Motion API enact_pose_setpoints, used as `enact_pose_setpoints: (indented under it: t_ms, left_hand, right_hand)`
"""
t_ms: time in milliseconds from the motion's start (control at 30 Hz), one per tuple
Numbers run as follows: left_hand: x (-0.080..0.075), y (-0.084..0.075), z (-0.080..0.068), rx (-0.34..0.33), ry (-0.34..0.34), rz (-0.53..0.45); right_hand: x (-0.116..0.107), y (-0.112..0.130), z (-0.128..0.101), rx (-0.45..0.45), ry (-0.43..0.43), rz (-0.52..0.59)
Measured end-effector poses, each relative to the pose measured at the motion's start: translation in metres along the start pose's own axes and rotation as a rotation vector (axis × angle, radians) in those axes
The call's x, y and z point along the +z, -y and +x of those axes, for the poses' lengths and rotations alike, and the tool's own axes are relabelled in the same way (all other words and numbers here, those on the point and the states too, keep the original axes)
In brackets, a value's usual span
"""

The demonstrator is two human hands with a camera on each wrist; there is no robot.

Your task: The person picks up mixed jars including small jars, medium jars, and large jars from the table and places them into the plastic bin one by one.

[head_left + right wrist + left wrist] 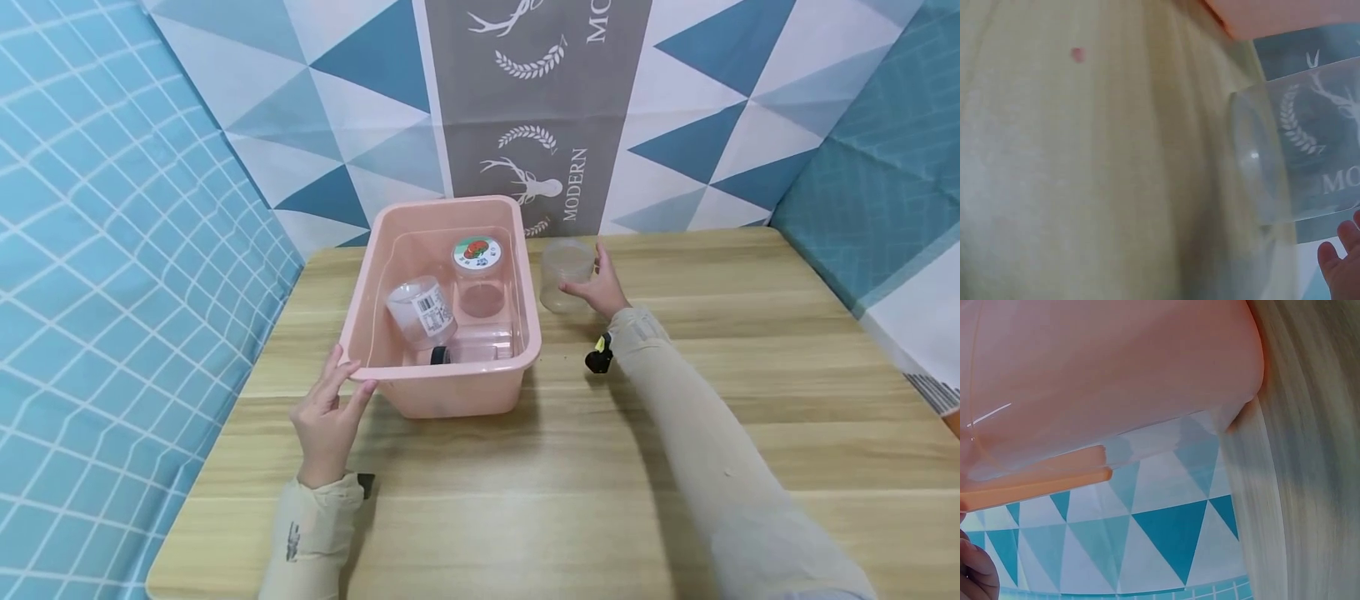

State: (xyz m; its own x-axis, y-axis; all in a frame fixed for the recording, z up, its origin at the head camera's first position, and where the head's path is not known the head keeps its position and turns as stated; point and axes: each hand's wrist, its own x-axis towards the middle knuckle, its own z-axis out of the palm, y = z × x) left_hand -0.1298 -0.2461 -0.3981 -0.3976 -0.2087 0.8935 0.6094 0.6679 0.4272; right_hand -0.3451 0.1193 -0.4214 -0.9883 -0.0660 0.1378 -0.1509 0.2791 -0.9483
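Note:
A pink plastic bin stands on the wooden table. Inside it are a clear jar with a red-and-green labelled lid, a tilted clear jar with a barcode label and a third clear jar lying at the front. My left hand touches the bin's front left corner with straight fingers. My right hand grips a clear lidless jar standing just right of the bin. In the right wrist view the jar fills the right side, with fingertips below it. The left wrist view shows the bin's wall close up.
Patterned blue, white and grey fabric panels wall in the table at the back and both sides. Bare wood lies in front of the bin and to the right of my right arm. The table's front edge is near my left sleeve.

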Motion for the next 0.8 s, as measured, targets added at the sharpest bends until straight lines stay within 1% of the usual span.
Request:
enact_pose_setpoints:
  t_ms: [133,267,367,467,567,800]
  left_hand:
    - [0.0,0.001,0.001,0.004,0.003,-0.007]
    - [0.0,0.001,0.001,0.008,0.005,-0.01]
    - [-0.001,0.0,0.001,-0.001,0.01,-0.019]
    - [-0.001,-0.001,0.002,-0.007,0.02,-0.02]
    - [-0.001,-0.001,0.002,0.001,0.021,-0.014]
    - [-0.001,-0.004,0.002,0.021,0.009,0.008]
  right_hand:
    - [0.001,-0.006,0.002,0.023,0.017,0.021]
    - [0.003,-0.012,0.004,0.034,0.019,0.001]
    - [0.005,-0.015,0.006,0.044,0.016,0.002]
    - [0.007,-0.016,0.007,0.051,0.006,0.034]
    - [0.007,-0.015,0.007,0.054,-0.002,0.061]
    - [0.007,-0.013,0.007,0.055,-0.008,0.003]
